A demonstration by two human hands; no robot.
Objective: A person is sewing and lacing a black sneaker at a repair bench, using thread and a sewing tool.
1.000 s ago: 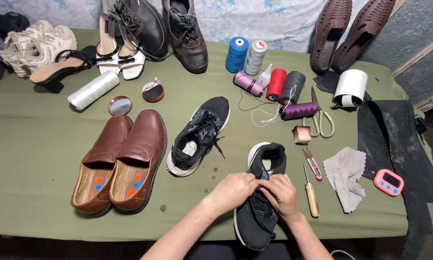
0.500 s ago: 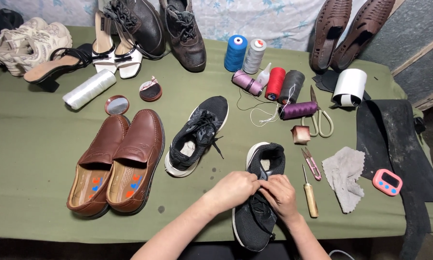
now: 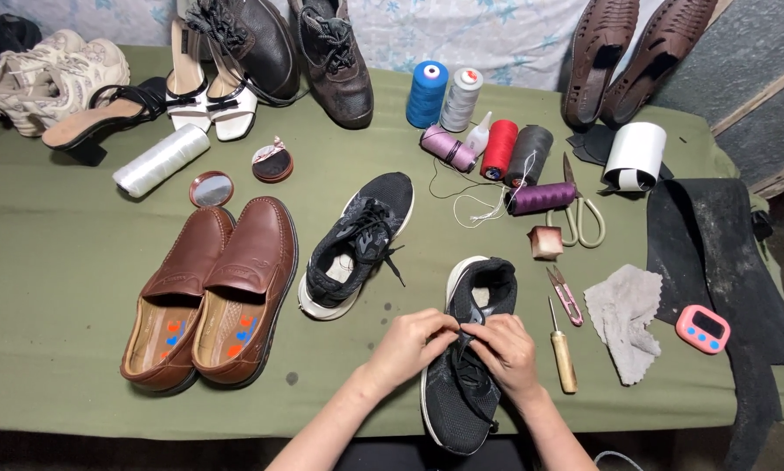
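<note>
Hands curl together, fingertips pinching atop the black sneaker

Counted: two black sneakers, two brown loafers, seven thread spools, one awl beside the fingers.

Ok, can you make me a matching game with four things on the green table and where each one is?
Things:
1. black sneaker
2. brown loafers
3. blue thread cone
4. pink timer

Places:
A. far side of the table, beside a grey cone
B. under both hands
C. right side, on the black sheet's edge
D. left side, side by side

Pairs: 1-B, 2-D, 3-A, 4-C
</note>
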